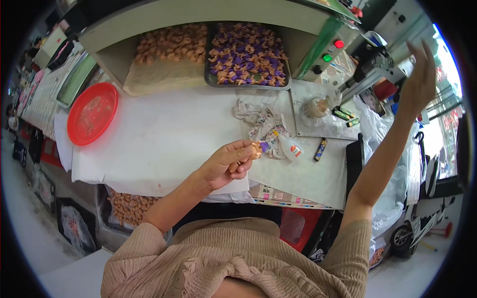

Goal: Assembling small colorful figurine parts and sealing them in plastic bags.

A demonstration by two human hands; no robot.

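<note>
My left hand [227, 163] is closed on a small peach-and-purple doll figure [257, 150] above the middle of the table. The doll's purple part points right, out past my fingertips. A bit of peach also shows below my fingers, though I cannot make out its shape. My right hand [419, 82] is raised far out at the upper right, beside a dark metal stand [372, 64]. Its fingers are stretched out, a little blurred, and no object shows in them. Just right of the doll lies a white squeeze bottle [290, 148] on a crumpled patterned cloth [263, 121].
Under a box-like housing [218, 22] are a tray [248, 85] of peach-and-purple doll parts and a heap of round peach pieces [171, 44]. A red basin [93, 114] stands at left. A glue-tube-like dark cylinder [320, 149] and a plastic-wrapped jar [316, 108] lie at right.
</note>
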